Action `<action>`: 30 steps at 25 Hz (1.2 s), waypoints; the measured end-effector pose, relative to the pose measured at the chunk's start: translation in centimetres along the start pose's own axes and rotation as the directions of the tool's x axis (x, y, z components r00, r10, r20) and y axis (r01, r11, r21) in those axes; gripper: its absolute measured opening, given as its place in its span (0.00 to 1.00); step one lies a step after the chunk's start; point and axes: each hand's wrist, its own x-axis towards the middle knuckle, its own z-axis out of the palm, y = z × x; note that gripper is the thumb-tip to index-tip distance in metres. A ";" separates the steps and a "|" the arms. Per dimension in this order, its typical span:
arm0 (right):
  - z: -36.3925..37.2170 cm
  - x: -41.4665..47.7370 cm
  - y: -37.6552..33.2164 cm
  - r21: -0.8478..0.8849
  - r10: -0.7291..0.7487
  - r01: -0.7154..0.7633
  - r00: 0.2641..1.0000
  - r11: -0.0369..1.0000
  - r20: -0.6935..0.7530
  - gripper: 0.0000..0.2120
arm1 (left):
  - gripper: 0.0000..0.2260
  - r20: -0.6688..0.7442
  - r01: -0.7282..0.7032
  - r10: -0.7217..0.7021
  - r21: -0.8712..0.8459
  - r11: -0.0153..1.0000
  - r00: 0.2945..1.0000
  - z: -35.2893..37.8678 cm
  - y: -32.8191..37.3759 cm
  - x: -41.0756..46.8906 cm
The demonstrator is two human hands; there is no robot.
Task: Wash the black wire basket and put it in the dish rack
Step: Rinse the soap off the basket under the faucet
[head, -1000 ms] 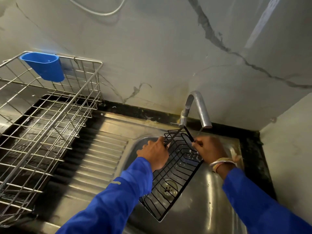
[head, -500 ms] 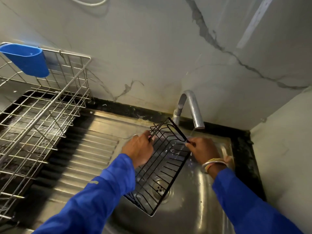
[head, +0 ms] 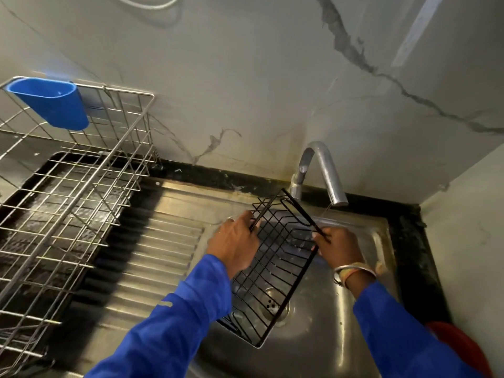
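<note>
The black wire basket (head: 275, 271) hangs tilted over the steel sink (head: 321, 336), its long side running from the tap down toward me. My left hand (head: 234, 242) grips its upper left rim. My right hand (head: 336, 248) pinches the upper right rim just below the tap's spout. The silver dish rack (head: 68, 203) stands on the counter at the left, well apart from the basket.
A steel tap (head: 319, 173) curves over the sink's back edge, a thin stream falling from it. A blue plastic cup (head: 51, 105) hangs on the rack's back rim. The ribbed drainboard (head: 152, 255) lies between rack and sink. Something red (head: 461, 347) sits at the lower right.
Both hands have shifted the basket a little to the left, away from under the spout. The grip of each hand stays the same.
</note>
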 end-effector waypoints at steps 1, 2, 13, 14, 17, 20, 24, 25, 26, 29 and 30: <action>-0.3 0.3 -0.5 -0.074 -0.021 0.022 1.000 0.997 0.022 0.07 | 0.09 -0.011 -0.017 0.017 -0.016 1.000 1.000 0.1 -0.1 -0.2; -0.7 0.4 -0.9 -0.096 -0.017 0.020 0.999 0.995 0.033 0.07 | 0.09 -0.018 -0.030 0.030 -0.036 0.999 0.999 0.4 -0.2 -0.3; 0.3 -0.2 -3.7 0.469 0.251 -0.195 0.966 0.861 -0.060 0.06 | 0.12 -0.186 -0.047 0.014 -0.175 0.983 0.982 1.2 -1.3 -1.0; -0.2 0.2 -3.8 0.448 0.243 -0.179 0.966 0.876 -0.091 0.06 | 0.12 -0.203 -0.069 0.030 -0.188 0.980 0.979 1.2 -1.4 -1.2; 0.3 -0.2 -4.4 0.610 0.264 -0.113 0.950 0.784 -0.164 0.05 | 0.12 -0.231 -0.095 0.036 -0.251 0.963 0.972 1.5 -1.4 -1.5; 2.2 -2.7 -4.5 0.580 0.231 -0.088 0.957 0.810 -0.176 0.07 | 0.18 -0.256 -0.057 -0.016 -0.276 0.960 0.966 1.8 -1.1 -1.5; 0.8 -1.3 -4.5 0.422 0.175 -0.098 0.973 0.901 -0.148 0.05 | 0.22 -0.288 -0.066 -0.028 -0.312 0.948 0.957 2.0 -1.4 -1.6; -0.2 -0.2 -4.6 0.450 0.204 -0.106 0.963 0.887 -0.176 0.03 | 0.22 -0.290 -0.087 -0.007 -0.310 0.947 0.957 2.1 -1.4 -1.6; -1.0 0.7 -4.9 0.523 0.225 -0.092 0.955 0.847 -0.195 0.03 | 0.22 -0.284 -0.103 0.011 -0.311 0.945 0.959 2.2 -1.4 -1.5; -0.1 0.2 -5.0 0.569 0.245 -0.047 0.929 0.821 -0.277 0.05 | 0.22 -0.294 -0.109 -0.003 -0.364 0.925 0.956 2.4 -0.6 -1.5; 1.0 -1.2 -5.0 0.519 0.235 -0.061 0.932 0.852 -0.277 0.05 | 0.22 -0.300 -0.111 -0.013 -0.391 0.913 0.954 2.4 -0.3 -1.5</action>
